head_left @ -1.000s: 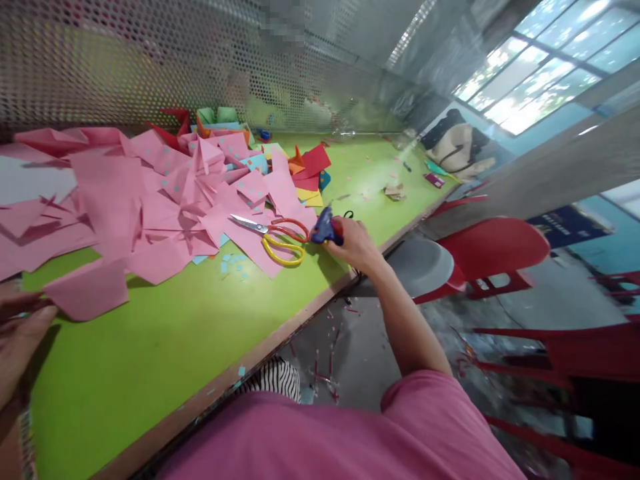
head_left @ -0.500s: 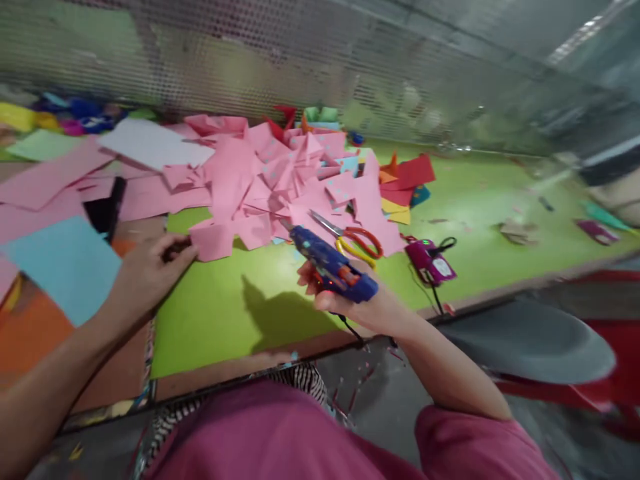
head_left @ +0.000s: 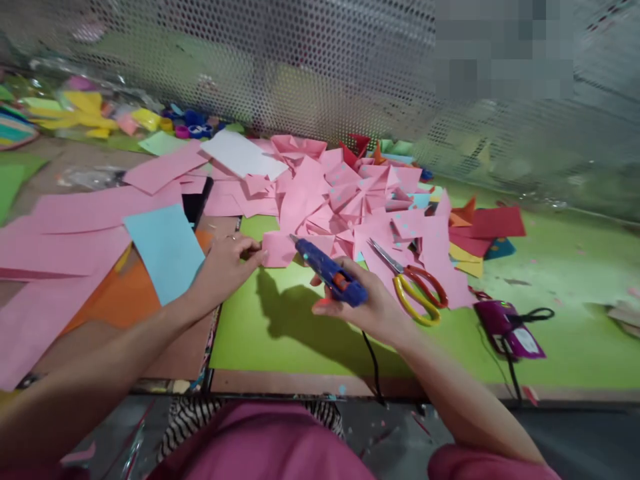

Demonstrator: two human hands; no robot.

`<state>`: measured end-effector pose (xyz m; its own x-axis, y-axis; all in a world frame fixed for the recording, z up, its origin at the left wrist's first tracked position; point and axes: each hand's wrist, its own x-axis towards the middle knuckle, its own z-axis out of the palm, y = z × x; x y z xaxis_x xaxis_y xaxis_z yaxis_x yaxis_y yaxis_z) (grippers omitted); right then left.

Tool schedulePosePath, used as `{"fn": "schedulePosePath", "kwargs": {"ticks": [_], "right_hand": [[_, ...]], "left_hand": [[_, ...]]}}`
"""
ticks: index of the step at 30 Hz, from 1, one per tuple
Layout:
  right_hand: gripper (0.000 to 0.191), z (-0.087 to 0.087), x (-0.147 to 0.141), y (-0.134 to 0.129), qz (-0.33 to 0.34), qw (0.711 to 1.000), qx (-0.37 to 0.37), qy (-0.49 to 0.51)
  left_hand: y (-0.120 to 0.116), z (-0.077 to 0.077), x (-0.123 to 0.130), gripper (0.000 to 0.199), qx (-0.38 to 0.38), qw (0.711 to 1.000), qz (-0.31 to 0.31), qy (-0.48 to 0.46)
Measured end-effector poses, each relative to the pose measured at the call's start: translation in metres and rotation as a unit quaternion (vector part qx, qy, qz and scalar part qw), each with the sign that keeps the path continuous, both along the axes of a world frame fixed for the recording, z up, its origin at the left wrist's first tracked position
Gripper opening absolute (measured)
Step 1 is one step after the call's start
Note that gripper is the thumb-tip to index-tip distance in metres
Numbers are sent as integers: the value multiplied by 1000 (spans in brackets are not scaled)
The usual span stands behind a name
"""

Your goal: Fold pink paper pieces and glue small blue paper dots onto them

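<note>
My left hand [head_left: 227,263] pinches the left edge of a small pink paper piece [head_left: 278,249] over the green tabletop. Wrapped round a blue glue gun [head_left: 327,269] is my right hand [head_left: 373,300], and the gun's nozzle points left over that paper's right part. Whether the tip touches the paper I cannot tell. A black cord hangs from the gun. Scissors [head_left: 417,293] with one red and one yellow handle loop lie to the right of the gun on pink paper. Behind both hands spreads a heap of folded pink paper [head_left: 305,193].
A blue sheet [head_left: 164,247] and an orange sheet [head_left: 113,290] lie left, beside long pink strips [head_left: 90,207]. A purple device [head_left: 510,327] with cords sits right, near red paper [head_left: 497,222]. A perforated metal panel [head_left: 300,80] stands along the back.
The view has swung left, showing more of the left side. My right hand has brought the glue gun closer to my left hand, its nozzle now over the pinched pink paper.
</note>
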<state>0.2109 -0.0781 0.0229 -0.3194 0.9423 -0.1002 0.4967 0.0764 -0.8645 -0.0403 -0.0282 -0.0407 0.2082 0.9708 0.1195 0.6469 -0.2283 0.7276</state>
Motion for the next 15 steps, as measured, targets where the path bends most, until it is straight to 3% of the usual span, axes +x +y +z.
{"fn": "schedulePosePath", "kwargs": {"ticks": [4,10,15], "right_hand": [[35,1,4,-3,39,999,19,-6],[44,-13,4,0,-18,1000,20,-12],[44,-14,-1,-3,-14,999,34,-36]], "left_hand": [[-1,-1,1,36,2,1000,-2,-8],[-5,3,2,39,-14,999,4,-47],[-7,4,2,39,-21,999,4,-43]]}}
